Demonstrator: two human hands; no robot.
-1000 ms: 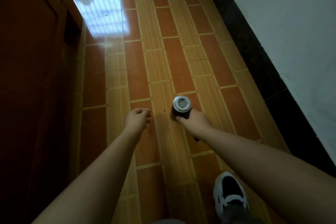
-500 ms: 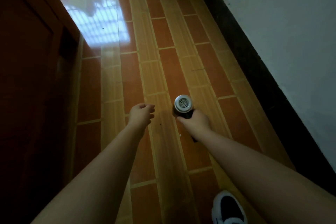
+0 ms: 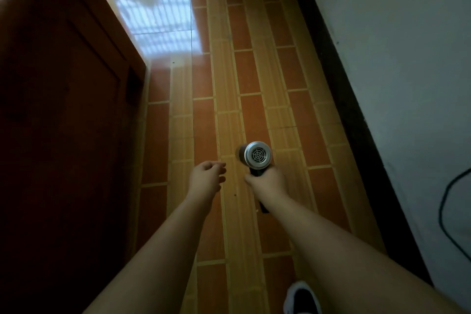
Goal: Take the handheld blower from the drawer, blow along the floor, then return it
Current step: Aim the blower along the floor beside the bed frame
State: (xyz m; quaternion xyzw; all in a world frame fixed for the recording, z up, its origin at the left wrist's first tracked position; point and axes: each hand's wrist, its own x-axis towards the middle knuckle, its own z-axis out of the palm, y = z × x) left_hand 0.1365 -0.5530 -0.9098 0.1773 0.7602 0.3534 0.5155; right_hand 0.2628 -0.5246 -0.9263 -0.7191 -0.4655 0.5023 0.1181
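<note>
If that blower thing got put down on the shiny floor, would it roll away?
Maybe a little. The blower has a round barrel, so laid on its side it might rock on the glossy tiled floor. Its handle, gripped by the right hand, sticks out and would probably stop a full roll. One hand holds it, so it is likely light.

a home hallway: tiled floor (image 3: 254, 79), wooden cabinet (image 3: 63, 109), plastered wall (image 3: 395, 46).

One head-worn wide-angle cam, looks fwd and steeply down a narrow passage. Tiled floor (image 3: 254, 84) fills the centre; dark wood cabinet (image 3: 58, 122) close at frame left, white wall (image 3: 407, 58) at right. Both forearms reach in from the bottom edge. No 2nd view.
</note>
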